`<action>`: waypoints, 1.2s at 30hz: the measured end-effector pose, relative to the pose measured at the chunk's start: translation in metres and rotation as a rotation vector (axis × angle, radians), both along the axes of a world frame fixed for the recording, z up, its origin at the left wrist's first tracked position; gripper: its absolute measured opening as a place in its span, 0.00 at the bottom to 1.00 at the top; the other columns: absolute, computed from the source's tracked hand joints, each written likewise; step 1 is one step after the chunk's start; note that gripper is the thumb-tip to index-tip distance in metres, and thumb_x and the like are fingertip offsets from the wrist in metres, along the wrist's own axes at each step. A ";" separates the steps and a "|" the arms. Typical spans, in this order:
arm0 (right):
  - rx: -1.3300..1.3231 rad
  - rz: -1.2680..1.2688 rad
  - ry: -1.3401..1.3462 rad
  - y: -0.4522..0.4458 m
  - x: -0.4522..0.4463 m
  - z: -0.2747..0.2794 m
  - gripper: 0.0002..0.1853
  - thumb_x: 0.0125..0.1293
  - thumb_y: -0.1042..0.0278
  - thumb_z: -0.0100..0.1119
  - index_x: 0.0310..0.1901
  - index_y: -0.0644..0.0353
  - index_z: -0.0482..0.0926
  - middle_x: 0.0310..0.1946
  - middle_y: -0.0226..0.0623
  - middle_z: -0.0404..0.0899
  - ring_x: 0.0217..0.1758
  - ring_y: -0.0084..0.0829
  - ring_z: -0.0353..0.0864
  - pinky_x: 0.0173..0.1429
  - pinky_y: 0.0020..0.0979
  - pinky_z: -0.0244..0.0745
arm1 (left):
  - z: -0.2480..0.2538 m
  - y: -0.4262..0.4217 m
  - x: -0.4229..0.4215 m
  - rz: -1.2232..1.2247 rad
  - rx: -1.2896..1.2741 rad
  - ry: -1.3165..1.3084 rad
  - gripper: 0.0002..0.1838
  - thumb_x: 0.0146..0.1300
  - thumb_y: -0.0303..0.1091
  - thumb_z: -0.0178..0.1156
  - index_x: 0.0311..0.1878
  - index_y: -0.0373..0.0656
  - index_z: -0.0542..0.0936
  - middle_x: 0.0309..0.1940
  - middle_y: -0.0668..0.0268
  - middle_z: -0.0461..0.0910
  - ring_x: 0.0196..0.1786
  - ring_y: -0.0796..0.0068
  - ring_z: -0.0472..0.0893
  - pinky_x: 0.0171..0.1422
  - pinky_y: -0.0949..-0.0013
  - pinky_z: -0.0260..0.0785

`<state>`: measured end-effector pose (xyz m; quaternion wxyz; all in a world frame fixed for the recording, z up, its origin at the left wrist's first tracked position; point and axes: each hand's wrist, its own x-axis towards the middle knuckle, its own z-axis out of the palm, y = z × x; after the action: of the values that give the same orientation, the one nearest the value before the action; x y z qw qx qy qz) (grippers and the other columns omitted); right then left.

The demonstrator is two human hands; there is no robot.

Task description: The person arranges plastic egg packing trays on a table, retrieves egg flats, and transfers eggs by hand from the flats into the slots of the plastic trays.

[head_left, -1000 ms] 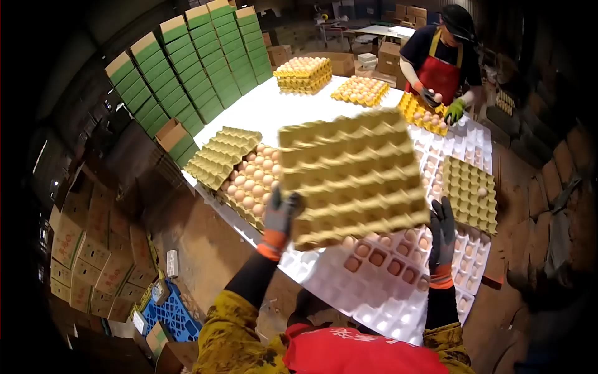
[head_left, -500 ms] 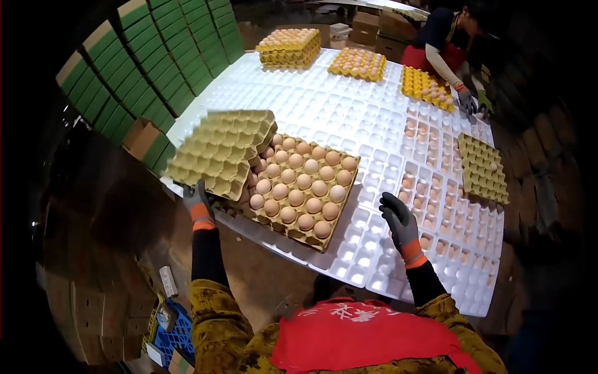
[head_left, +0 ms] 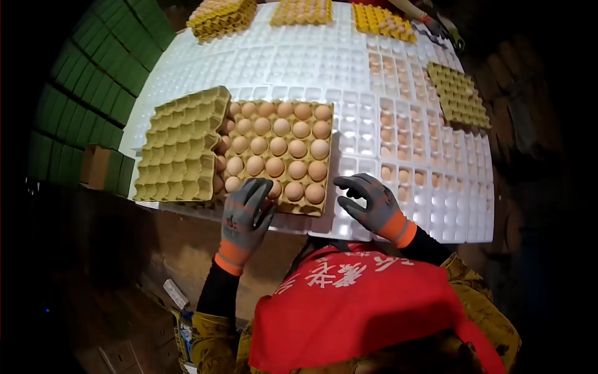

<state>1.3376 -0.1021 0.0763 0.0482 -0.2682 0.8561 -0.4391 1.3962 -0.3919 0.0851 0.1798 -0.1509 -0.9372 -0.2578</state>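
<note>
A pulp tray of brown eggs [head_left: 278, 148] sits near the table's front edge. My left hand [head_left: 247, 215], in a grey glove with an orange cuff, reaches over its front edge; its fingers are bent down at the eggs, and whether they grip one is hidden. My right hand [head_left: 370, 202] hovers just right of this tray, fingers curved and apart, holding nothing. Empty pulp trays [head_left: 180, 146] lie to the left, partly over other eggs. White plastic trays [head_left: 356, 118] cover the table, and those on the right hold eggs [head_left: 403, 176] in their cells.
Yellow trays of eggs [head_left: 222, 15] are stacked at the back left, with single yellow trays [head_left: 301, 11] farther right. A pulp tray [head_left: 460, 95] lies on the right. Green boxes [head_left: 96, 68] stand at the left. A co-worker's gloved hand [head_left: 434, 26] shows at the back right.
The empty tray has gone from between my hands onto the left pile, uncovering the eggs. My left hand has let go and moved right to the eggs. The view has tilted down.
</note>
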 end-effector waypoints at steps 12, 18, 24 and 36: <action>-0.118 -0.077 -0.217 -0.034 -0.007 -0.046 0.24 0.65 0.62 0.62 0.62 0.58 0.75 0.54 0.37 0.79 0.53 0.35 0.80 0.56 0.36 0.78 | -0.029 0.011 -0.051 -0.237 -0.018 -0.165 0.21 0.55 0.30 0.70 0.53 0.46 0.80 0.49 0.61 0.80 0.52 0.57 0.79 0.59 0.57 0.69; -0.912 -0.233 -0.827 0.005 -0.049 -0.031 0.20 0.69 0.63 0.59 0.59 0.63 0.78 0.50 0.34 0.79 0.51 0.31 0.80 0.56 0.37 0.80 | -0.002 -0.006 -0.053 0.006 1.381 -0.696 0.19 0.62 0.29 0.60 0.56 0.37 0.75 0.47 0.66 0.77 0.47 0.71 0.80 0.52 0.68 0.75; 0.540 -0.167 0.110 -0.060 -0.100 -0.017 0.20 0.61 0.50 0.65 0.47 0.55 0.79 0.49 0.44 0.77 0.53 0.44 0.81 0.58 0.40 0.76 | -0.023 0.042 -0.099 -0.193 -0.525 -0.283 0.27 0.49 0.29 0.70 0.57 0.47 0.79 0.50 0.60 0.80 0.53 0.54 0.80 0.50 0.57 0.76; -0.545 -0.149 -0.696 -0.009 -0.129 -0.007 0.25 0.65 0.60 0.65 0.63 0.50 0.77 0.50 0.34 0.79 0.38 0.25 0.83 0.38 0.25 0.81 | -0.006 -0.004 -0.120 -0.014 0.729 -0.446 0.25 0.64 0.30 0.63 0.65 0.41 0.76 0.61 0.57 0.77 0.61 0.63 0.78 0.66 0.63 0.70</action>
<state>1.2082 -0.1112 0.0688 0.2293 -0.0448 0.6590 -0.7149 1.2767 -0.3959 0.0786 0.0127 -0.0245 -0.7998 -0.5996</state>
